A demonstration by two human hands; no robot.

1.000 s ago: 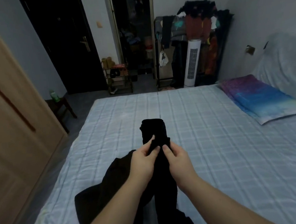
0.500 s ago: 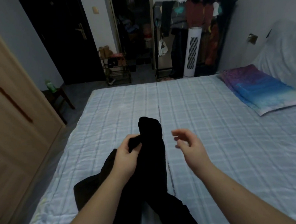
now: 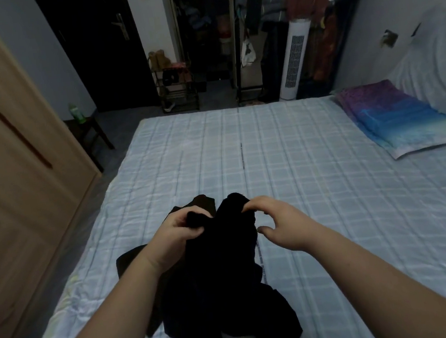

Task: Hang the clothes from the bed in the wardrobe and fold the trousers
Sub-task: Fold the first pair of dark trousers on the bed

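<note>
Trousers: a black garment (image 3: pixel 226 264) is seen bunched on the near middle of the bed, its upper end lifted between the two hands and the rest trailing toward the near edge
Left hand: the left hand (image 3: pixel 174 237) is curled round a fold of the black cloth at the garment's upper left, thumb and fingers closed on it
Right hand: the right hand (image 3: pixel 280 223) is placed at the garment's upper right; the fabric edge is pinched under its bent fingertips (image 3: pixel 248 207), while the thumb is held apart below
Bed: a pale blue checked sheet (image 3: pixel 299 174) is spread over the bed, which fills the middle of the scene
Pillow: a purple and blue pillow (image 3: pixel 397 114) is laid at the far right of the bed
Wardrobe: light wooden wardrobe doors (image 3: pixel 9 163) are seen closed along the left side
Far wall: a white tower fan (image 3: pixel 294 59) is stood beside an open rack of hanging clothes (image 3: pixel 319 21); a shoe rack (image 3: pixel 177 88) is set near a dark door (image 3: pixel 98 44)
Stool: a green bottle (image 3: pixel 77 112) is stood on a dark stool (image 3: pixel 91 130) at the far left
</note>
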